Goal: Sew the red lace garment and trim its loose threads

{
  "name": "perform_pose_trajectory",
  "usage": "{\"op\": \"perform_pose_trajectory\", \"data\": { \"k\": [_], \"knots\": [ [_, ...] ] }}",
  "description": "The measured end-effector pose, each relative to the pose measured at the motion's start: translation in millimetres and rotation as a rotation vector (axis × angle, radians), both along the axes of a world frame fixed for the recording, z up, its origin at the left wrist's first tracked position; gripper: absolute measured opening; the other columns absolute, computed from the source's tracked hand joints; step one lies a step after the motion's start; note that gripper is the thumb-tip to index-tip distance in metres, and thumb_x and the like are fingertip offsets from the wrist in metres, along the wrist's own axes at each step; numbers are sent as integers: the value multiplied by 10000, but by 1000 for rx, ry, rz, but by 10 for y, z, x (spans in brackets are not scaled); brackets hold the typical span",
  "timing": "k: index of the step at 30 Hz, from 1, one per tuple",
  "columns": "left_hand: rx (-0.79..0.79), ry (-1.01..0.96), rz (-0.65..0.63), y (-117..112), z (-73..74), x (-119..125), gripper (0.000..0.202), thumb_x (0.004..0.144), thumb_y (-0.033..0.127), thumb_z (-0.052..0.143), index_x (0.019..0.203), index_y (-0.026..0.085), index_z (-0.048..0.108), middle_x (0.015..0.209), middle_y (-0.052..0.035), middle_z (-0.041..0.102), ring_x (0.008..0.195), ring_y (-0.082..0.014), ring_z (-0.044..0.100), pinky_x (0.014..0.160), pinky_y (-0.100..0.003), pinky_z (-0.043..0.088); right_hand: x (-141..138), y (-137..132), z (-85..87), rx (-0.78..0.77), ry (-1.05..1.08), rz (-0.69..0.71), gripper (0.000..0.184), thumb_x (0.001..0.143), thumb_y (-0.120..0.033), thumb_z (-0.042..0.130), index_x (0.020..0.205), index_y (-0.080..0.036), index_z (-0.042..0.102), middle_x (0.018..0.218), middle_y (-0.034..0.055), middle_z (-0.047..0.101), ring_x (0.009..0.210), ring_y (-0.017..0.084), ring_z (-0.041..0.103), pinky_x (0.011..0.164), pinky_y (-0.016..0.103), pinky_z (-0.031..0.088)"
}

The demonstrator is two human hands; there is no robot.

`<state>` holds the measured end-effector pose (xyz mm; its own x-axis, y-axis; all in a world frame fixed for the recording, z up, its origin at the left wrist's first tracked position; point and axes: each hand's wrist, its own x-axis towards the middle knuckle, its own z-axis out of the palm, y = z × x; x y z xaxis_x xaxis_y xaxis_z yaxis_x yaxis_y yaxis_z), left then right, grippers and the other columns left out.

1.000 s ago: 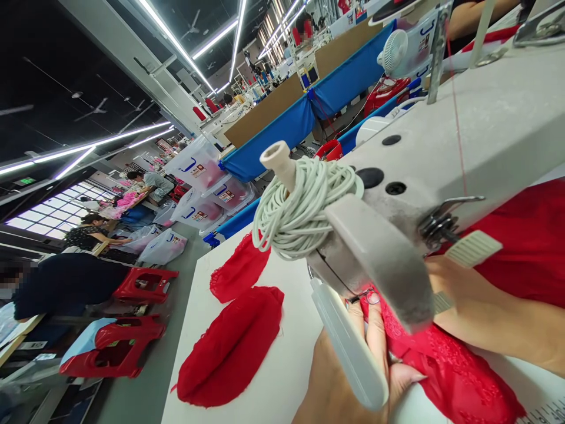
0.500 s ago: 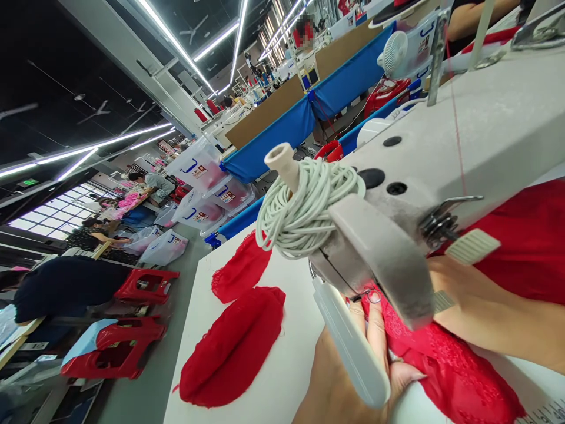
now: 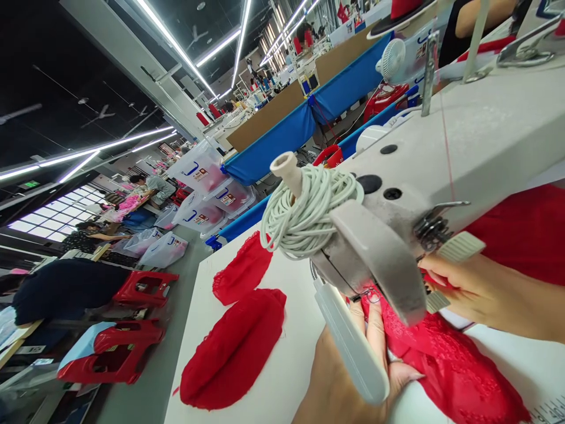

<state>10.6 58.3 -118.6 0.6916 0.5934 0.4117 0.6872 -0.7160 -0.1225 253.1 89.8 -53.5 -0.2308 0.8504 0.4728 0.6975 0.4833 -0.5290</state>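
Note:
My left hand (image 3: 329, 371) lies on the red lace fabric (image 3: 454, 359) beside the needle area of the white sewing machine (image 3: 494, 129). Its fingers stretch forward flat on the cloth, with the thumb apart; the grey knee-shaped guard (image 3: 351, 341) covers part of it. My right hand (image 3: 477, 288) is raised behind the machine head, fingers curled closed near the thread tension part (image 3: 430, 232). Some red shows by those fingertips, but what they hold is partly hidden. The lace fabric runs from under the needle toward the lower right.
Two red fabric cups (image 3: 233, 347) lie on the white table (image 3: 203, 294) to the left. A coil of pale cord (image 3: 311, 212) hangs on the machine head. Red stools (image 3: 132, 347), clear bins (image 3: 198, 168) and seated workers are beyond. More red cloth (image 3: 525, 232) lies behind the machine.
My right hand has come away from the lace fabric, moving up and right to behind the machine head, and its fingers now show curled. My left hand stays in place.

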Motion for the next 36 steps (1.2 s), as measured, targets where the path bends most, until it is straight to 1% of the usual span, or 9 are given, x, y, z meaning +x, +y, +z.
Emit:
{"op": "perform_pose_trajectory", "data": {
  "k": [4,7,14,22,24,27,30,33,36],
  "knots": [
    [-12,-18,1,-6,-30,21,1018,770,774,561,1486,65,414,1430,-260,527,1351,-469,450,1030,-565,507,-37,29,-26,112,115,55,312,983,-215,365,689,-262,459,535,-50,546,454,132,532,450,233,385],
    [-16,-34,0,-12,-32,26,985,784,766,553,1475,74,435,1430,-252,530,1359,-464,443,1041,-571,496,-59,14,-44,114,91,35,280,984,-178,380,739,-255,491,573,-48,548,493,134,554,491,237,389],
    [20,-45,12,-22,-1,6,1016,763,770,579,1482,69,425,1477,-265,473,1392,-488,381,1073,-614,452,-55,-17,-34,120,57,20,291,932,-101,351,706,-260,442,562,-45,526,472,139,509,467,234,362],
    [27,-64,27,-6,-110,26,1033,738,776,601,1476,73,438,1470,-265,481,1381,-496,393,1069,-626,456,-58,-5,-45,124,48,12,294,905,-75,354,708,-261,470,560,-34,539,479,152,513,479,247,370],
    [47,-59,6,5,-43,24,1005,760,774,575,1463,66,454,1441,-266,513,1381,-489,399,1056,-617,473,-51,-2,-58,117,41,14,299,901,-70,347,709,-260,475,571,-33,540,483,154,516,482,255,366],
    [39,27,-53,14,156,15,962,801,754,539,1440,39,472,1406,-275,544,1374,-467,421,1045,-577,496,-34,5,-75,111,29,19,318,908,-73,331,686,-260,461,569,-33,528,477,155,503,478,264,346],
    [24,102,-71,8,334,12,945,827,754,488,1418,16,491,1398,-301,538,1372,-481,414,1030,-586,494,-25,8,-74,120,21,22,319,913,-77,329,679,-257,450,574,-27,542,483,153,504,478,260,339],
    [11,112,-64,2,422,20,911,859,729,460,1427,17,476,1404,-306,530,1377,-471,413,1029,-594,486,-30,4,-54,129,20,29,301,908,-76,336,690,-254,442,580,-27,559,493,145,519,484,247,340],
    [-4,121,-82,7,510,48,853,893,677,466,1418,4,479,1388,-307,547,1338,-439,483,1001,-566,517,-38,0,-35,125,23,28,291,897,-74,348,674,-251,405,582,-29,563,492,136,513,483,243,319]
  ]
}}
